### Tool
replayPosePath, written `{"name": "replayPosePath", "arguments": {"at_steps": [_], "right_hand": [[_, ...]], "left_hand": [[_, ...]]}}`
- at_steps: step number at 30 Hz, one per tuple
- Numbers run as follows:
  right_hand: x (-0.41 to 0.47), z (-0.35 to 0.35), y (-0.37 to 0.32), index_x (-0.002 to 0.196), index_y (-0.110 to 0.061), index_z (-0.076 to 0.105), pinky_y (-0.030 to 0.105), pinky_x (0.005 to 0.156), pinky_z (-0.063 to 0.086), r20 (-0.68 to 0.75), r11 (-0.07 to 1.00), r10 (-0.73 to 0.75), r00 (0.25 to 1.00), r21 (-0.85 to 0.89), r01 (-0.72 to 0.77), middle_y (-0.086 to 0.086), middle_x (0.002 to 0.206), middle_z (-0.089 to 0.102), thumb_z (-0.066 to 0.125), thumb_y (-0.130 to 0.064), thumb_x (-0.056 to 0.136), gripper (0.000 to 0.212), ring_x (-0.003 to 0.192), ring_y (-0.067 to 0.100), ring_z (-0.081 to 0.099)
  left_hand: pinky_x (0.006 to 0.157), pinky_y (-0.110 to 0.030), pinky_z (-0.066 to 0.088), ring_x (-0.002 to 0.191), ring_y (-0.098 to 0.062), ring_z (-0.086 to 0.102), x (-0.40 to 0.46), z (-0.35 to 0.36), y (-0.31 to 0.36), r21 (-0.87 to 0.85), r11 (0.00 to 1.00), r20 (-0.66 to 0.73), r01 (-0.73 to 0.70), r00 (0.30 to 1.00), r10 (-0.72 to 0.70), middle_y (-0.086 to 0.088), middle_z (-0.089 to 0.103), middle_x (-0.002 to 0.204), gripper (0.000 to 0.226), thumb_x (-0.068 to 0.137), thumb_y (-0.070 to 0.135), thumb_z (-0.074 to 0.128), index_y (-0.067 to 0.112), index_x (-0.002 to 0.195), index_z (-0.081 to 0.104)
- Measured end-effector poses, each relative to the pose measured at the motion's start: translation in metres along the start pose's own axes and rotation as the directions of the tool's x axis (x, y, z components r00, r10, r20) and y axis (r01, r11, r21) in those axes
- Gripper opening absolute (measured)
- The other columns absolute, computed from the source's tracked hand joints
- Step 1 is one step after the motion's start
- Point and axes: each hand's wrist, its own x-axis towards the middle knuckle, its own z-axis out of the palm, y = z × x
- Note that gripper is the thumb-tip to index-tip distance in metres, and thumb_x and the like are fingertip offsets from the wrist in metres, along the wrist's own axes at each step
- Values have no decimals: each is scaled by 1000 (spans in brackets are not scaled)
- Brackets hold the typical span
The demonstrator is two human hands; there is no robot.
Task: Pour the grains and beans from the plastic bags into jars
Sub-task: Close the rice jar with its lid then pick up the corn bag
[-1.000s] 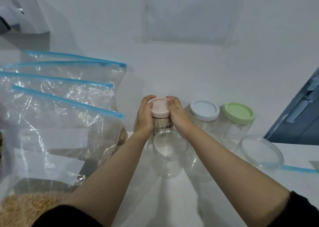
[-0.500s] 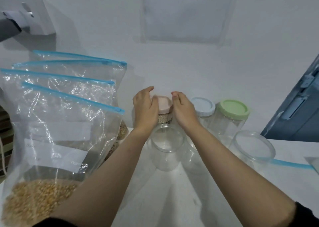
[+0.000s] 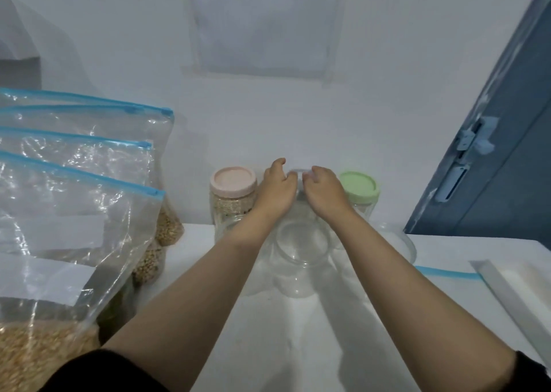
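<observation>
Pale-blue lid (image 3: 299, 170) is showing between both hands, left hand (image 3: 275, 190) and right hand (image 3: 323, 191) curling their grip around its jar, fingers partly closed.

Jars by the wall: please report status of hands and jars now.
Left hand and right hand curl on the white-lid jar. Pink-lid jar holds grain. Open jar stands empty under the wrists.

both hands have left the pink-lidded jar (image 3: 233, 194), the left hand (image 3: 275, 190) and right hand (image 3: 323, 190) now curled, seemingly gripping, round the pale-lidded jar (image 3: 299, 171) just to its right.
</observation>
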Motion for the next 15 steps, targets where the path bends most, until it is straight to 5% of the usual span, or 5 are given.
{"name": "replayPosePath", "arguments": {"at_steps": [6,12,15], "right_hand": [[-5,15,11,156,-18,25,40,115,31,75,986,84,994,141,-94,20,153,35,33,-28,106,52,139,33,39],[-22,3,7,156,-22,28,27,110,27,9,966,-58,998,254,54,11,150,39,32,-29,108,49,139,21,38],[-32,-13,-3,153,-22,35,27,114,28,-90,935,-157,983,308,178,6,149,43,33,-25,109,44,138,15,38]], "left_hand": [[105,-25,28,141,-25,37,-5,12,-10,-39,998,-9,42,999,-42,-12,37,155,50,107,20,33,12,155,22],[101,-18,27,139,-16,39,-15,5,-3,-62,995,-145,-81,987,72,-2,43,151,45,107,28,37,17,150,33],[90,-11,36,115,0,54,-27,-5,12,-90,983,-215,-159,967,136,13,58,129,45,105,33,43,21,148,39]]}}
